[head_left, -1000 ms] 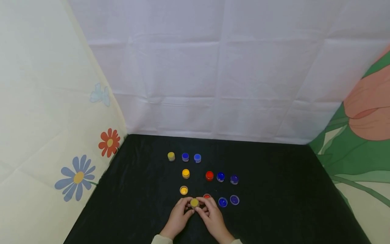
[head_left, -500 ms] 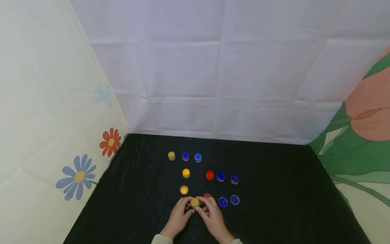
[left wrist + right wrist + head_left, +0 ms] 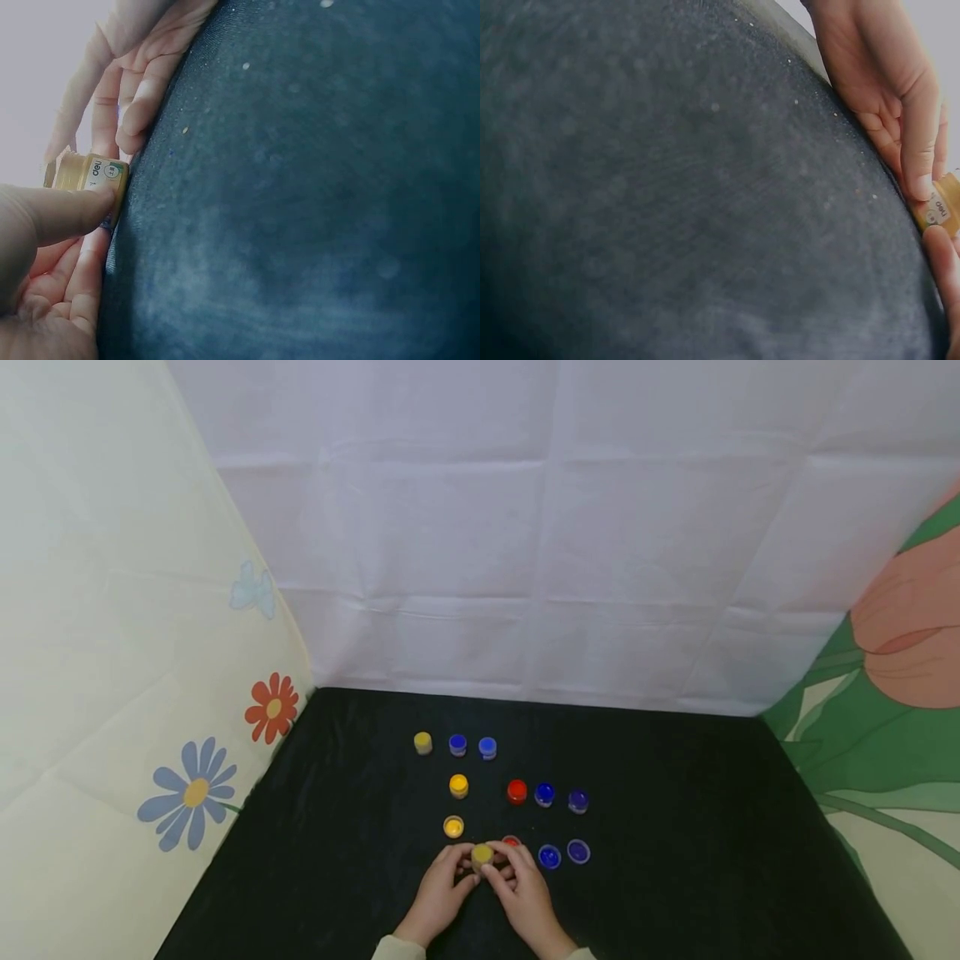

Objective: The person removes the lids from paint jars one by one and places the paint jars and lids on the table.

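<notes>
A small paint jar (image 3: 482, 857) with an ochre top is held between both hands near the front of the black cloth. In the left wrist view, its label (image 3: 105, 171) reads "deli" and ridges show at its neck. My left hand (image 3: 440, 892) grips it from the left side, the thumb (image 3: 71, 212) lying across the body. From the other side my right hand (image 3: 522, 897) pinches it, with the thumb overlapping the top in the head view. Partly hidden behind the right fingers is a red round lid-like piece (image 3: 512, 840).
Beyond the hands stand jars: ochre (image 3: 423, 743), blue (image 3: 457, 745) and light blue (image 3: 487, 748) at the back, then yellow (image 3: 458, 787), red (image 3: 517, 792), blue (image 3: 544, 794) and purple (image 3: 577, 802). Yellow (image 3: 453, 827), blue (image 3: 550, 857) and purple (image 3: 578, 852) lid-like rounds lie nearer.
The held jar's top has shifted slightly right and up in the head view, and the right thumb has moved a little with it. The left hand and the other jars stay put.
</notes>
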The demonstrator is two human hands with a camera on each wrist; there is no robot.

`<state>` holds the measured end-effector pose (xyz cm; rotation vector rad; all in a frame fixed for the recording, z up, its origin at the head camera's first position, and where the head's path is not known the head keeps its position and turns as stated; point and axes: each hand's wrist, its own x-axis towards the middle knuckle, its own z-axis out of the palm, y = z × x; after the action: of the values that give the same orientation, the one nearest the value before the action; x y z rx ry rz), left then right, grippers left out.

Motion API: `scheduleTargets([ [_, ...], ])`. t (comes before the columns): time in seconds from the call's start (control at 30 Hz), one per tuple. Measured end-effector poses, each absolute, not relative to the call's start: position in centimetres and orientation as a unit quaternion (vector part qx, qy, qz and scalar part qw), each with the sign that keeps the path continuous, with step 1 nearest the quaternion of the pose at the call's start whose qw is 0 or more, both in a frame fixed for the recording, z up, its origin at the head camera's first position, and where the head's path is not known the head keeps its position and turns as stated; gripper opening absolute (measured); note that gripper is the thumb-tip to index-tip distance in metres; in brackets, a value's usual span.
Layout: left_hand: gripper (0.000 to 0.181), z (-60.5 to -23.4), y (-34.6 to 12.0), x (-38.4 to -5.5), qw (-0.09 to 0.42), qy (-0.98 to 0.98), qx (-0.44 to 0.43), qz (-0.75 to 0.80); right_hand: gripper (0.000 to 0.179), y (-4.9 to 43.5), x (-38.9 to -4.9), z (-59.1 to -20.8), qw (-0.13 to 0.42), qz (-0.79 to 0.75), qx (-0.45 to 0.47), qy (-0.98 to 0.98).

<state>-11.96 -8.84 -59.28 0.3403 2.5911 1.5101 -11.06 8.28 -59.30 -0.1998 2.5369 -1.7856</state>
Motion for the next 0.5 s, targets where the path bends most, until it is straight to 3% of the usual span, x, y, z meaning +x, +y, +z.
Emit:
scheduleTargets([
  [0.3,0.03,-59.48,-8.62,-12.09,0.063,0.861,0.104,0.493,0.035,8.3,-10.56,-59.28,0.019,-0.658,-0.003,0.752],
  [0.5,0.033,-59.13,-8.19,-12.3,0.059,0.87,0.108,0.477,0.036,8.42,-10.09,-59.62,-0.023,-0.702,0.01,0.711],
])
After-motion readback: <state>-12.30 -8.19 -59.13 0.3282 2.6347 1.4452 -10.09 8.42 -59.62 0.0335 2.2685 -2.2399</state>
